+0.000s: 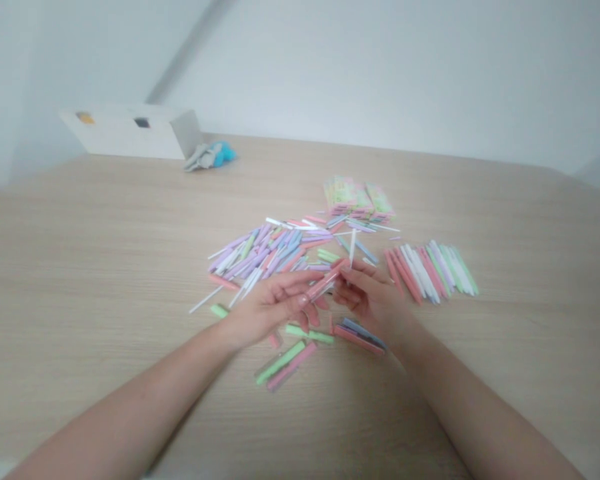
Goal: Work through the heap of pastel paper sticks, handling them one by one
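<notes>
My left hand is pinching a pink stick between thumb and fingertips, and the stick's far end reaches my right hand. A white stick stands almost upright from the fingers of my right hand. Behind both hands lies a loose heap of pastel sticks in lilac, white, pink and green. To the right, more sticks lie side by side in a fanned row. Below my hands are scattered green and pink sticks and a small pile.
Printed, wrapped packets stand behind the heap on the light wooden table. At the far edge are a white box with small coloured patches and a grey and blue soft item. A white wall rises behind.
</notes>
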`<state>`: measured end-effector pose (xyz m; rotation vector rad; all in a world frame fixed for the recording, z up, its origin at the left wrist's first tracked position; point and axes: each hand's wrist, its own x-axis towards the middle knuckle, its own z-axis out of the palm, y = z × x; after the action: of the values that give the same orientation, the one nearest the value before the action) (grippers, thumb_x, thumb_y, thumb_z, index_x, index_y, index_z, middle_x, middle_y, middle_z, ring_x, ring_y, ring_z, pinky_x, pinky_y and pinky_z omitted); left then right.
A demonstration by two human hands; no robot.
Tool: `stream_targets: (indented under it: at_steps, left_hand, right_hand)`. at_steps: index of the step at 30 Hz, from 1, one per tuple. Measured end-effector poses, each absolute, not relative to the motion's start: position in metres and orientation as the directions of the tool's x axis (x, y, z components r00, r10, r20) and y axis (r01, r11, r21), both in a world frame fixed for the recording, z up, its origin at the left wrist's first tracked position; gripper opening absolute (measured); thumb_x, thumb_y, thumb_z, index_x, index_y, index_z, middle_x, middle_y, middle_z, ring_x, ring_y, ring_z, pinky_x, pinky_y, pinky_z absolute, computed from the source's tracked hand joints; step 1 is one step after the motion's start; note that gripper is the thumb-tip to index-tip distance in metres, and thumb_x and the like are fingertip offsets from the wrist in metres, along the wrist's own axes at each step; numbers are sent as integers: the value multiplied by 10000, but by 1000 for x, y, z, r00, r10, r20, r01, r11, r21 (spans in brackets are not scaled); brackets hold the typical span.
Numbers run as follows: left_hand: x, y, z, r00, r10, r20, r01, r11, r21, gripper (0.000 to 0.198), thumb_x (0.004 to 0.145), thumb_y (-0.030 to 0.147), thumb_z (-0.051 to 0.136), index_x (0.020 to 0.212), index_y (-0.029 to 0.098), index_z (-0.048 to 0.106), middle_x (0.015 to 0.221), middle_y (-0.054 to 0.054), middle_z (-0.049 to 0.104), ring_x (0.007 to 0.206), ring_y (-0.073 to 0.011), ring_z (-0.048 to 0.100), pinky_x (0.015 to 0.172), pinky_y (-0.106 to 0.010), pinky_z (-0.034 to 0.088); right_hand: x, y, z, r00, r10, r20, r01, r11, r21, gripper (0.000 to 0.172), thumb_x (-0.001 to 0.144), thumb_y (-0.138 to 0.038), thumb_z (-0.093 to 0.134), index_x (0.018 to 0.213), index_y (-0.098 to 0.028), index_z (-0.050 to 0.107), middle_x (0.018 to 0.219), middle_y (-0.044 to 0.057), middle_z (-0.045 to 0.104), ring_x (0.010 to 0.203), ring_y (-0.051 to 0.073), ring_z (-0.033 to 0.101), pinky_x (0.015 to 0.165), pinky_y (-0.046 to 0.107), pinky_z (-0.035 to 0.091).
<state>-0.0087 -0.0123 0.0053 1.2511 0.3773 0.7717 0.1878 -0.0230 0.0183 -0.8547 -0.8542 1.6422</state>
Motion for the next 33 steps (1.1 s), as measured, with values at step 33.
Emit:
stream_targets:
  at_steps: [33]
  left_hand:
    - [-6, -22, -2, 449, 806, 386, 155, -496, 854, 843, 644, 245, 778, 1382, 234, 369, 1373, -126, 415, 1238, -291, 414, 1001, -387, 387]
  right_hand:
    - [174, -33, 1, -455, 886, -83, -92, -140, -986, 254, 780, -430, 636, 798, -178, 668, 576, -23, 517, 510, 98, 441, 470, 216, 326]
